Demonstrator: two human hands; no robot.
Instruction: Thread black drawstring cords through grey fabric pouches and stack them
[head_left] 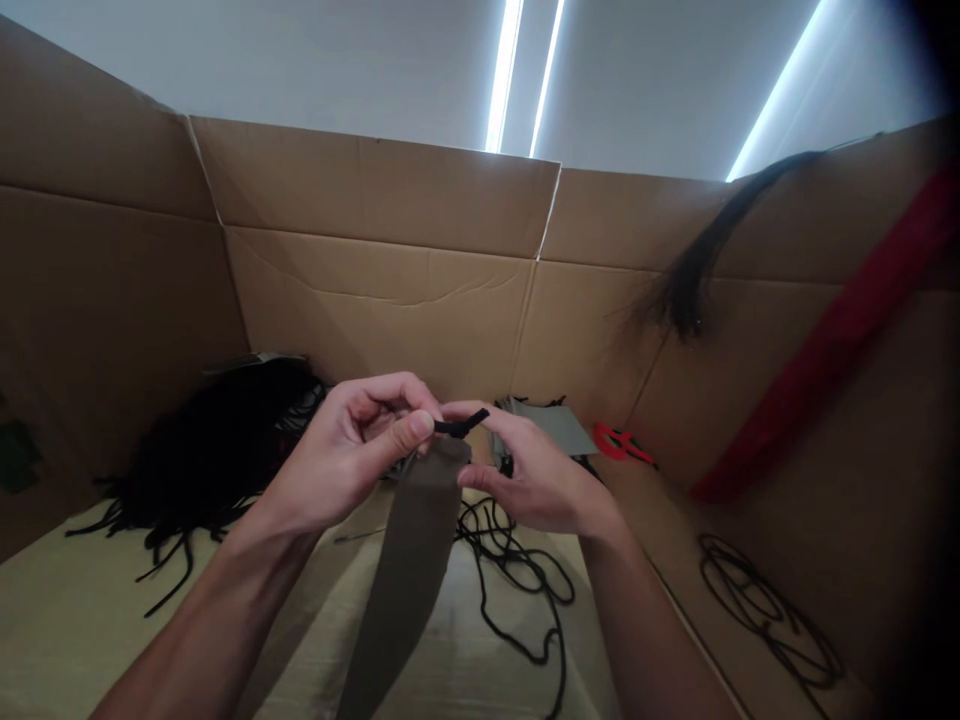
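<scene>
My left hand (367,435) pinches a short black cord (461,425) between thumb and forefinger. The cord's free end sticks out to the right. It sits at the top edge of a long grey strip (416,540) of flat, flexible-looking material, which hangs down toward me. My right hand (529,465) curls around the strip's upper right corner, thumb at the edge and forefinger reaching behind the cord. Its remaining fingertips are hidden, as is how the cord joins the strip.
Cardboard walls (375,270) enclose the work surface. A heap of black cords (210,440) lies left. Loose black cord (517,570) and a stack of grey pieces (559,425) lie beyond my right hand. Red-handled scissors (619,442) and coiled cord (765,610) are at right; black strands (694,270) hang above.
</scene>
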